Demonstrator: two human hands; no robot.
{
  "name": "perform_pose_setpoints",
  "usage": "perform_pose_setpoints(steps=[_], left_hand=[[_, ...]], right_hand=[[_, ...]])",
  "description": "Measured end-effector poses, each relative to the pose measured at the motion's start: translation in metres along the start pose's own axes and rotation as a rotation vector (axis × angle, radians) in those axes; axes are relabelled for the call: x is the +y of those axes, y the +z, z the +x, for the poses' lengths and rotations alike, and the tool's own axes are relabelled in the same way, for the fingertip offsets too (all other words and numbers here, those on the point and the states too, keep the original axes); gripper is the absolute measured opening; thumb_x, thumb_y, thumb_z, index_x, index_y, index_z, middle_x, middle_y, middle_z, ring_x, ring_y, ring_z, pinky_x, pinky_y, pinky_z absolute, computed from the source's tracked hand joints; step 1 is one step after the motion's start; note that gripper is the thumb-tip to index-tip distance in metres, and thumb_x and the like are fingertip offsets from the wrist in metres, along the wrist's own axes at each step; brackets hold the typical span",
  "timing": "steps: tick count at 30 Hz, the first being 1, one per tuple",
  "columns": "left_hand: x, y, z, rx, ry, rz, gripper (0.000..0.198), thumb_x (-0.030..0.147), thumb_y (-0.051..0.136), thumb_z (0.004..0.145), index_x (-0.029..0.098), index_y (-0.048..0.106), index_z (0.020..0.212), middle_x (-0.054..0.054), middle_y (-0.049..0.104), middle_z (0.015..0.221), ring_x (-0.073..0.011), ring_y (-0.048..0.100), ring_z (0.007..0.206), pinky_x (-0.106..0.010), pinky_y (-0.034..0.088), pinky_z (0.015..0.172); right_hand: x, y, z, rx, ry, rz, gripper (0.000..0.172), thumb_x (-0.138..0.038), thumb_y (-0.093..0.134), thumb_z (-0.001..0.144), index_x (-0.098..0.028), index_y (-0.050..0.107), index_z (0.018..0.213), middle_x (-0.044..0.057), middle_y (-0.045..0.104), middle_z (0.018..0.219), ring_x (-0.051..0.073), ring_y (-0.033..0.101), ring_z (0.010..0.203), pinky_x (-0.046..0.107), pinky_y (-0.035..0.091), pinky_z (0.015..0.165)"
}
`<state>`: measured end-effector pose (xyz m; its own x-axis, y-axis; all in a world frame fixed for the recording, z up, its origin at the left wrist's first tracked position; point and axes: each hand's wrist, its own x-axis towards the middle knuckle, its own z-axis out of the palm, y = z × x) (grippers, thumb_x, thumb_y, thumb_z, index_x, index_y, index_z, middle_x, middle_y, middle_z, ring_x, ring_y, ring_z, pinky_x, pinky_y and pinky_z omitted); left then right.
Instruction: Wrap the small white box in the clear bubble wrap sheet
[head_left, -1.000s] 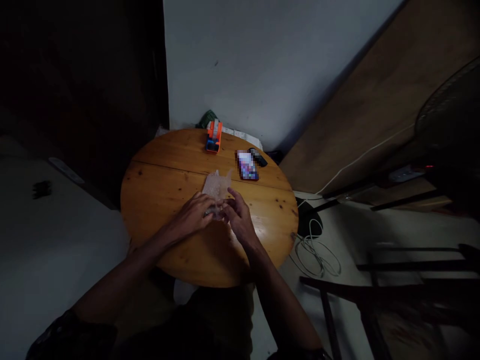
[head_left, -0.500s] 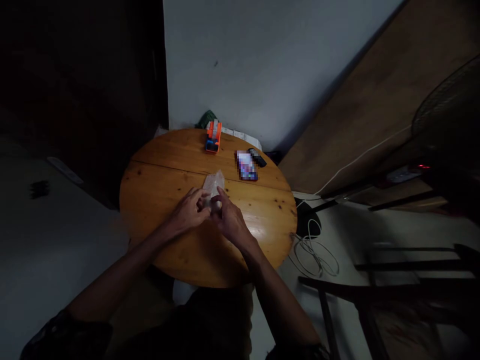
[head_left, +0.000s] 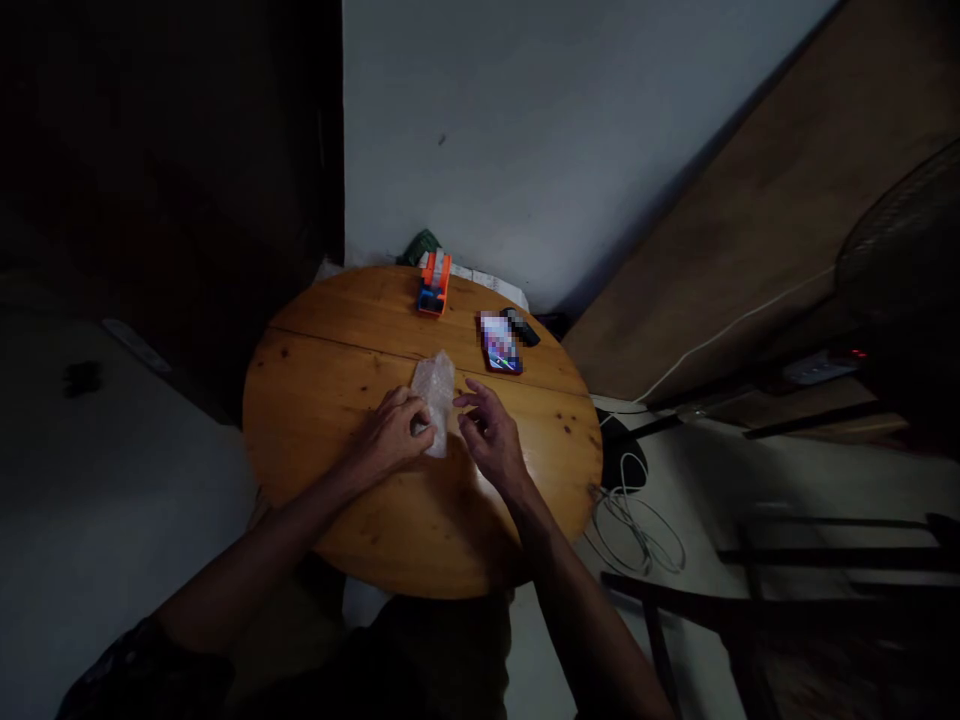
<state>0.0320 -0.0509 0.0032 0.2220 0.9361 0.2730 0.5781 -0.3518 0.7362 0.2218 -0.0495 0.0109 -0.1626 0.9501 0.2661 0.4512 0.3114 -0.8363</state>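
A strip of clear bubble wrap (head_left: 435, 385) lies at the middle of the round wooden table (head_left: 330, 400). On its left edge my left hand (head_left: 397, 430) is closed, thumb and fingers curled together and gripping the wrap. Just to the right of the wrap, my right hand (head_left: 491, 435) is raised with its fingers apart and nothing in them. Whether anything lies inside the wrap I cannot make out.
An orange and blue tape dispenser (head_left: 434, 285) stands at the table's far edge. A phone (head_left: 499, 343) with a lit screen lies beside a dark object (head_left: 523, 327). Right of the table, a coiled white cable (head_left: 630, 525) lies on the floor near a dark chair (head_left: 675, 590).
My right hand has come off the bubble wrap and moved right, its fingers spreading. My left hand stays at the wrap, and more of the wrap shows. The view has shifted slightly.
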Motion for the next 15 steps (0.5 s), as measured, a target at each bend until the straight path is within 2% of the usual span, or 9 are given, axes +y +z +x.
perform_pose_setpoints(steps=[2,4,7,9,11,13,15], left_hand=[[-0.001,0.001,-0.001,-0.006,-0.009,-0.007,0.003,0.020,0.065,0.079,0.020,0.062,0.077,-0.003,0.059,0.089,-0.0203,0.061,0.090,-0.034,0.051,0.081],[-0.003,0.003,-0.001,0.016,0.009,0.003,0.004,0.020,0.065,0.078,0.020,0.065,0.082,-0.004,0.061,0.094,-0.0213,0.062,0.094,-0.035,0.053,0.084],[-0.004,0.005,-0.001,0.051,0.106,0.030,0.028,0.016,0.065,0.078,0.021,0.069,0.105,-0.007,0.064,0.115,-0.0247,0.060,0.111,-0.040,0.050,0.098],[-0.004,0.005,-0.001,0.024,0.175,0.050,0.035,0.014,0.063,0.079,0.022,0.070,0.112,-0.008,0.064,0.125,-0.0257,0.059,0.116,-0.043,0.049,0.102],[-0.003,0.003,0.000,-0.025,0.203,0.061,0.031,0.013,0.060,0.082,0.023,0.073,0.109,-0.007,0.069,0.120,-0.0250,0.060,0.111,-0.043,0.049,0.100],[-0.003,0.002,0.001,-0.052,0.193,0.052,0.029,0.014,0.058,0.084,0.021,0.075,0.106,-0.006,0.073,0.110,-0.0241,0.062,0.104,-0.042,0.050,0.097],[-0.003,0.001,0.001,-0.051,0.175,0.034,0.028,0.014,0.058,0.084,0.019,0.076,0.106,-0.007,0.074,0.104,-0.0241,0.062,0.102,-0.041,0.051,0.095]], right_hand=[[0.005,0.000,0.008,-0.004,-0.043,-0.068,0.056,-0.017,0.051,0.086,-0.021,0.050,0.142,0.008,0.072,0.110,0.017,0.063,0.081,0.030,0.048,0.068],[0.011,0.003,0.016,-0.048,-0.110,-0.156,0.056,-0.014,0.051,0.086,-0.023,0.052,0.142,0.008,0.074,0.109,0.022,0.064,0.096,0.037,0.051,0.083],[0.018,0.009,0.026,-0.149,-0.165,-0.292,0.056,-0.011,0.052,0.084,-0.021,0.057,0.138,0.010,0.075,0.110,0.026,0.063,0.104,0.045,0.047,0.096],[0.022,0.012,0.029,-0.200,-0.172,-0.325,0.055,-0.009,0.051,0.083,-0.019,0.060,0.135,0.011,0.075,0.109,0.027,0.063,0.102,0.046,0.047,0.095],[0.025,0.011,0.029,-0.194,-0.171,-0.287,0.050,-0.011,0.051,0.083,-0.019,0.062,0.131,0.011,0.076,0.107,0.026,0.064,0.100,0.046,0.048,0.095],[0.027,0.007,0.029,-0.112,-0.116,-0.192,0.043,-0.017,0.052,0.084,-0.019,0.064,0.125,0.010,0.075,0.107,0.024,0.065,0.097,0.042,0.051,0.089],[0.030,0.001,0.031,0.009,0.011,-0.072,0.038,-0.025,0.056,0.084,-0.018,0.064,0.120,0.010,0.073,0.110,0.020,0.066,0.089,0.035,0.053,0.077]])
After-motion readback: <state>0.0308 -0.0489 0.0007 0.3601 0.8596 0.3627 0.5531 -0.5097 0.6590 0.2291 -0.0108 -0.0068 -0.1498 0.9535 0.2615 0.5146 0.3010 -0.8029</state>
